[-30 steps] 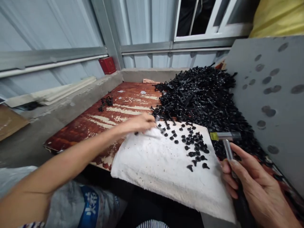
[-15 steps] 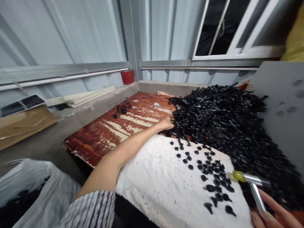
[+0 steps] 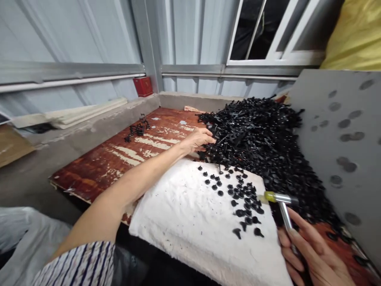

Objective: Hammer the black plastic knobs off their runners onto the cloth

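My left hand [image 3: 200,139] reaches to the near-left edge of a large heap of black plastic parts [image 3: 250,131]. Its fingers are a little apart, the tips touching the edge of the heap, and nothing shows in its grasp. In my right hand [image 3: 315,250], at the lower right, is a small hammer [image 3: 284,206] with a metal head and a yellow plastic face. Its head hangs over the right edge of a white cloth pad [image 3: 184,214]. Several loose black round-headed pieces with short stems [image 3: 247,212] lie scattered on the pad.
A worn red-brown board [image 3: 119,155] lies under the pad and heap. A small cluster of black parts [image 3: 138,127] sits at its far left. A grey panel [image 3: 333,119] stands at right, below a yellow sack [image 3: 354,35]. A red box [image 3: 143,86] occupies the corner; a whitish bag [image 3: 35,238] is lower left.
The view has shifted right. My left hand, closed at the heap's edge before, has loosened its fingers there. More of my right hand shows, with the hammer still in it.
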`<action>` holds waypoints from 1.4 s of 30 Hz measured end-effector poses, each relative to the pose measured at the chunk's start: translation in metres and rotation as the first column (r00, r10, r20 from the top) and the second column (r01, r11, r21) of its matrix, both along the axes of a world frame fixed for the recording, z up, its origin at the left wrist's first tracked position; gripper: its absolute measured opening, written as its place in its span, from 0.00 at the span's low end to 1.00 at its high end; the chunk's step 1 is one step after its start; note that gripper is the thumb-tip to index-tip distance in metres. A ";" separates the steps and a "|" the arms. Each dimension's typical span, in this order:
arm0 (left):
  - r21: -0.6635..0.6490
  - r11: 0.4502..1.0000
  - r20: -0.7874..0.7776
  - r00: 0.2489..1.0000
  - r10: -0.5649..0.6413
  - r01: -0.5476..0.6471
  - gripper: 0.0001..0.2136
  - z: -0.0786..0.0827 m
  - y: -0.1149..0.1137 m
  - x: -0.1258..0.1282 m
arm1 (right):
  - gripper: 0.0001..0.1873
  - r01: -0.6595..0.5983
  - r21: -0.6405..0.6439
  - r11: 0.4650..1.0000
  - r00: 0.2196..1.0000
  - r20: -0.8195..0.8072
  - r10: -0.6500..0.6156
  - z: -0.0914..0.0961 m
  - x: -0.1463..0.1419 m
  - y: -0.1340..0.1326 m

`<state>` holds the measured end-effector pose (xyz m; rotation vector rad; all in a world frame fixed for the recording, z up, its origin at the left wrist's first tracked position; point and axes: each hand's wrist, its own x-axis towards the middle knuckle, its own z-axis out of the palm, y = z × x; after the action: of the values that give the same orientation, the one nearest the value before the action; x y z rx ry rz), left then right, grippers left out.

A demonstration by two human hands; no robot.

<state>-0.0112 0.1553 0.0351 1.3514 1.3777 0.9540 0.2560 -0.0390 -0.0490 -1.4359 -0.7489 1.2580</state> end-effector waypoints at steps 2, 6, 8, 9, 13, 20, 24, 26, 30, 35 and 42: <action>0.030 0.999 0.046 0.998 -0.046 0.045 0.10 0.003 -0.003 0.003 | 0.41 0.000 0.015 1.000 1.000 -0.021 0.001 0.008 -0.007 0.000; 0.178 0.977 -0.011 0.993 -0.118 0.118 0.08 0.010 -0.006 0.011 | 0.43 -0.039 0.059 0.998 0.997 -0.061 0.042 0.008 -0.008 0.001; 0.187 0.972 0.030 0.989 -0.147 0.139 0.08 0.014 -0.004 0.015 | 0.43 -0.021 0.065 0.998 0.995 -0.099 0.027 0.007 -0.007 0.002; 0.178 0.972 0.081 0.982 -0.170 0.154 0.08 0.016 -0.003 0.017 | 0.43 -0.016 0.069 0.997 0.993 -0.117 0.024 0.006 -0.007 0.002; 0.158 0.967 0.178 0.958 -0.225 0.197 0.09 0.021 -0.007 0.023 | 0.43 -0.025 0.107 0.994 0.987 -0.158 0.042 0.005 -0.008 0.002; 0.016 0.852 0.279 0.816 -0.506 0.523 0.09 0.019 -0.082 0.026 | 0.27 -0.074 0.092 0.993 0.984 -0.157 0.088 0.013 0.000 0.000; -0.119 0.718 0.391 0.697 -0.602 0.686 0.11 0.006 -0.121 0.026 | 0.22 -0.099 0.182 0.978 0.985 -0.125 0.122 0.032 -0.003 -0.005; -0.157 0.678 0.430 0.668 -0.607 0.718 0.11 -0.003 -0.132 0.029 | 0.19 -0.179 0.242 0.954 0.974 -0.096 0.206 0.040 -0.009 -0.008; -0.189 0.668 0.479 0.661 -0.577 0.720 0.12 -0.015 -0.143 0.030 | 0.18 -0.234 0.251 0.939 0.968 -0.027 0.248 0.045 -0.022 -0.013; -0.190 0.688 0.442 0.687 -0.577 0.701 0.15 -0.017 -0.151 0.023 | 0.20 -0.238 0.227 0.944 0.966 -0.045 0.255 0.041 -0.026 -0.016; -0.183 0.783 0.436 0.763 -0.477 0.594 0.21 -0.024 -0.165 0.025 | 0.20 -0.281 0.193 0.940 0.958 -0.003 0.286 0.041 -0.043 -0.031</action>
<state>0.0137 -0.0096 0.0113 1.1544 0.7324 0.5226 0.2131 -0.0704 -0.0085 -1.1791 -1.0549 1.3813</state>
